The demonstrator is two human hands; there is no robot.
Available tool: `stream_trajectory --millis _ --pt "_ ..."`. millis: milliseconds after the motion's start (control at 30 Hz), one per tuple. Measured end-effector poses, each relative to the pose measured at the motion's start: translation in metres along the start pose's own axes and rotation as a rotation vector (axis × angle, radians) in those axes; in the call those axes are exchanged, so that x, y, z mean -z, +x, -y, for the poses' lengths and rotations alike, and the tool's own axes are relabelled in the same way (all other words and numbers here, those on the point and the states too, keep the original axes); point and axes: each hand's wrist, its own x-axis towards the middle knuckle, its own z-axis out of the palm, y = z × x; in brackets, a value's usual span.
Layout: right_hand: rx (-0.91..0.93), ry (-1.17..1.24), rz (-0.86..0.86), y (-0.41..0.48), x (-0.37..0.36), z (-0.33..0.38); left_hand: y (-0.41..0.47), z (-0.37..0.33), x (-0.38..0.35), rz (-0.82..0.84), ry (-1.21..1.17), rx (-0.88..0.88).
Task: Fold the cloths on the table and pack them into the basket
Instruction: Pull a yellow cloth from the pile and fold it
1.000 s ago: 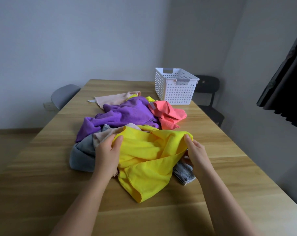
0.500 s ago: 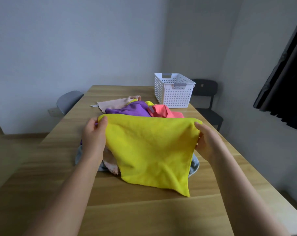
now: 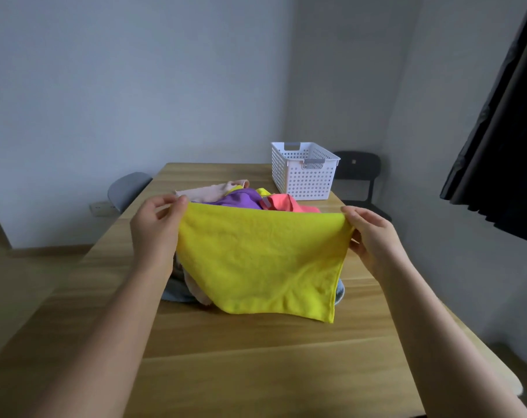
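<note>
**Early stage: one cloth spread open, none yet packed**

Head view. I hold the yellow cloth [image 3: 262, 260] by its two upper corners, raised over the near half of the wooden table [image 3: 256, 357]. My left hand [image 3: 156, 227] pinches the left corner between thumb and fingers, and my right hand [image 3: 373, 236] pinches the right corner in the same way. The top edge runs nearly straight between them and the sheet hangs open and unfolded. I cannot tell whether its lower edge touches the wood.

Behind the sheet lies the heap not yet handled: a purple cloth [image 3: 241, 199], a coral cloth [image 3: 283, 202] and a pale pink cloth [image 3: 207, 190] show above the top edge, and a grey-blue cloth [image 3: 173, 289] shows below my left wrist. The white perforated basket [image 3: 304, 173] stands at the far right of the table, apart from the heap, and no cloth shows above its rim.

I judge the task barely begun: no fold is made and nothing is packed. The yellow cloth needs folding first, then each piece in the heap
</note>
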Motion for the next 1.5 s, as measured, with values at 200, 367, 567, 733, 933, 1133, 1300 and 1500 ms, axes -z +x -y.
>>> stream_trajectory --millis 200,367,567,733,933,1133,1300,1500 --pt "0.141 -0.314 0.149 -0.003 0.013 0.008 0.004 -0.005 0.02 0.38 0.149 -0.098" --pt "0.359 -0.591 -0.074 -0.006 0.015 0.004 0.001 -0.015 0.028 0.299 0.357 -0.305" --pt "0.379 -0.36 -0.082 -0.014 0.01 0.01 -0.004 -0.029 0.03 0.239 0.265 -0.338" --pt "0.407 -0.333 -0.129 -0.021 0.001 0.013 -0.018 -0.034 0.027 0.213 0.244 -0.296" --pt "0.2 -0.49 -0.115 -0.015 0.004 -0.002 -0.009 -0.006 0.022 0.2 0.352 -0.03" --pt "-0.356 -0.279 0.03 -0.007 0.013 -0.084 -0.024 0.075 0.019 0.263 0.245 0.47" --pt "-0.265 -0.319 0.083 -0.016 0.024 -0.108 -0.036 0.102 0.029 0.338 0.212 0.498" --pt "-0.163 -0.358 0.172 -0.028 0.023 -0.104 -0.05 0.09 0.036 0.338 0.267 0.381"
